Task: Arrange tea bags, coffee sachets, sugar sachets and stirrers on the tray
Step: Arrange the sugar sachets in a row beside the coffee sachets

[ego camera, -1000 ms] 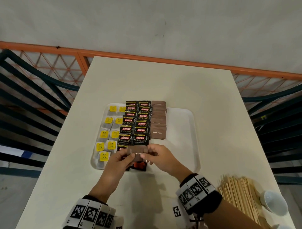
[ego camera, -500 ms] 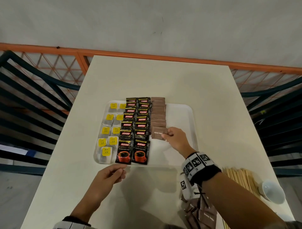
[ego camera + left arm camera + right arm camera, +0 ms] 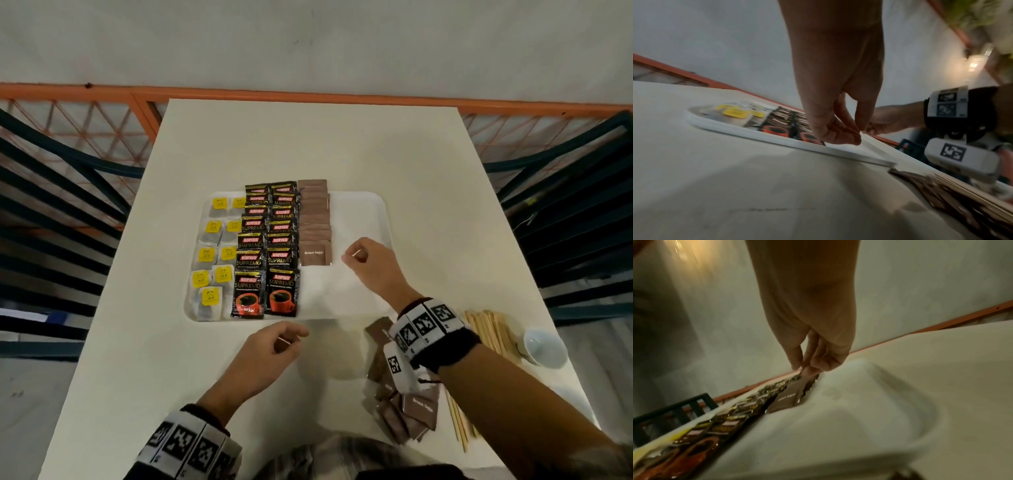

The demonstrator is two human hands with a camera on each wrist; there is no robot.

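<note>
now the right hand (image 3: 368, 265) hovers over the tray (image 3: 359, 212), fingers loosely curled, empty, just beside the nearest sugar sachet (image 3: 315, 253). the left hand (image 3: 274, 349), also loosely curled and empty, hangs above the table (image 3: 308, 144). brushing that overlapping column could skew it. the sachets' long axes run left-right; the column runs away from the person.
</note>
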